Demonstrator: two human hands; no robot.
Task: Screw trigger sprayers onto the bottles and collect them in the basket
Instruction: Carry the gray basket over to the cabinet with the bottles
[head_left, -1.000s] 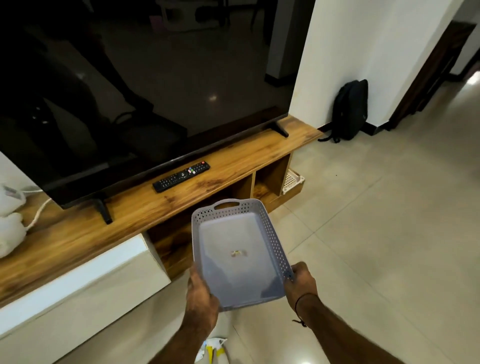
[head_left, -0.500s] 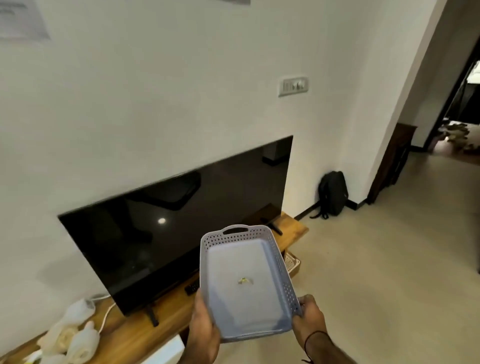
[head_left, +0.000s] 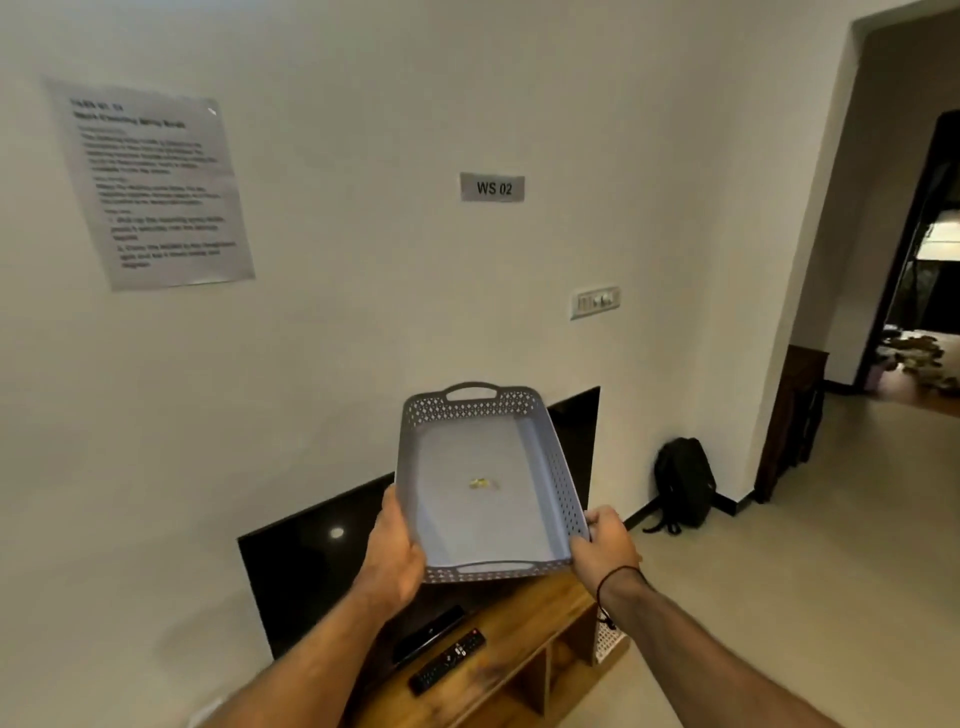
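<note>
grey perforated basket (head_left: 558, 467) held up in the air in front of the wall, tilted so its far handle end points up and its near end sits low. left hand (head_left: 397, 551) gripping the near left corner, thumb over the rim, other fingers hidden under the wall. right hand (head_left: 602, 543) gripping the near right corner, fingers curled round the side wall. small yellowish speck (head_left: 480, 483) lying on the basket floor, too small to tell what. dark cord bracelet (head_left: 615, 579) on the right wrist. behind and below the basket, black tv (head_left: 306, 566) standing on a wooden tv unit (head_left: 519, 654), remote (head_left: 447, 660) lying on the unit's top near the tv's foot. on the wall, printed paper sheet (head_left: 156, 187) at far left, text blurred, and a sign reading ws 02 (head_left: 492, 187) to its right, switch plate (head_left: 595, 301) lower right. black backpack (head_left: 683, 483) on the floor leaning at the wall's corner, doorway (head_left: 930, 260) at far right.
</note>
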